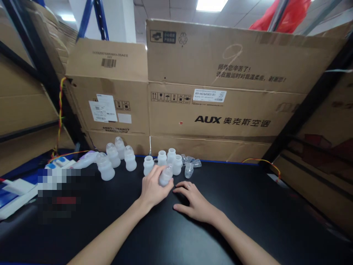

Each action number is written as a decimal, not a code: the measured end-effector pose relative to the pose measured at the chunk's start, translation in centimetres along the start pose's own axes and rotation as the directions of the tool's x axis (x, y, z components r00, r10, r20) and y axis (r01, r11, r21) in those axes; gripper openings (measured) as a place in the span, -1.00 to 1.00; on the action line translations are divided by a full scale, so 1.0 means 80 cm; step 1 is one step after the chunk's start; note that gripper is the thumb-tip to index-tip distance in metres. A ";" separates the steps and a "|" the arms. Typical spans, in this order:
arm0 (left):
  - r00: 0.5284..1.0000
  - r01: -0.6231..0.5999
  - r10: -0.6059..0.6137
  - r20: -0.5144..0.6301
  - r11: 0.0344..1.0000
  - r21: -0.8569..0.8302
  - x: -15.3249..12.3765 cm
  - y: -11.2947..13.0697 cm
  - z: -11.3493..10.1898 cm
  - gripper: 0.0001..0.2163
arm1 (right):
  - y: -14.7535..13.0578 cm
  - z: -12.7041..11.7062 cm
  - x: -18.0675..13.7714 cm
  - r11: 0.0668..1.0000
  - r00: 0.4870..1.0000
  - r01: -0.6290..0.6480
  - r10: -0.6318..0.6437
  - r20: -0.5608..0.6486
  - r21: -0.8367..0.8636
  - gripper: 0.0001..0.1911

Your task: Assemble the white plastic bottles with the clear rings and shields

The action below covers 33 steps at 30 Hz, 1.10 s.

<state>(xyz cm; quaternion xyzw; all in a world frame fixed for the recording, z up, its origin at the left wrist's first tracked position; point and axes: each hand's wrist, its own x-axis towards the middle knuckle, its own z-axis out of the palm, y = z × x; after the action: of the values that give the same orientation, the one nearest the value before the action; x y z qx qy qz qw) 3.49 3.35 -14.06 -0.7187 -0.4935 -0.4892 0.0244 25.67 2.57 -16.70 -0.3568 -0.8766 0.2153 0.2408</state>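
Note:
My left hand (152, 188) is wrapped round a small translucent white bottle (166, 176) with a cap on it, held just above the black table (248, 206). My right hand (193, 200) lies on the table beside it, fingers loosely spread and holding nothing. Behind the hands stand three uncapped bottles (162, 159) in a cluster. Several clear caps (191, 164) lie to their right. Further left stand several capped bottles (116, 157).
Large cardboard boxes (215, 110) wall off the back of the table. At the left edge lie white and blue packages (16, 191) and a red-yellow twisted cable (60, 117). A black shelf post (309, 106) slants at the right.

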 end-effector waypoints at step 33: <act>0.834 0.547 -0.456 -0.311 0.757 0.357 0.050 -0.138 -0.051 -0.52 | 0.010 -0.007 -0.007 1.000 1.000 0.014 -0.014 -0.001 -0.002 -0.70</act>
<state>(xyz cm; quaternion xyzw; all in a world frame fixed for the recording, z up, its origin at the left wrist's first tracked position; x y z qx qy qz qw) -7.24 9.65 -14.00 -0.4810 -0.7590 -0.4271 0.1007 26.77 2.83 -16.85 -0.3507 -0.8792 0.2127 0.2424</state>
